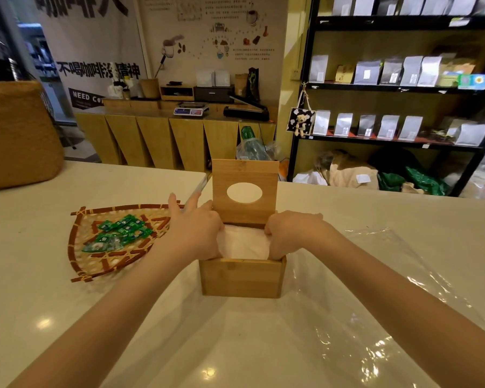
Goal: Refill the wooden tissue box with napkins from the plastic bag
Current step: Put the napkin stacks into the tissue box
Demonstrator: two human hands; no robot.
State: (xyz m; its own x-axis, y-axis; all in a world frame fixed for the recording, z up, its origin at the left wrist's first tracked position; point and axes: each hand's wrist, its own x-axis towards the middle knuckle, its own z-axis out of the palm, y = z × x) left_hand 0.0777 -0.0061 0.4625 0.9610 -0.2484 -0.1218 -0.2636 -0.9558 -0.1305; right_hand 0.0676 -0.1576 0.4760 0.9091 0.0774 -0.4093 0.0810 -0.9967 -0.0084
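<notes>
surface: pale glossy counter (263, 345) spanning the lower frame | centre: wooden tissue box (242, 277) is stood on it (lid raised upright) | left of centre: woven fan-shaped tray (81, 239) is laid flat | lower right: clear plastic bag (389, 289) is spread out | upper left: woven basket (17, 135) is seen

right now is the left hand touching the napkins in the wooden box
Touching. The head view shows the left hand pressed down on the white napkins inside the wooden box, no gap between them.
</notes>
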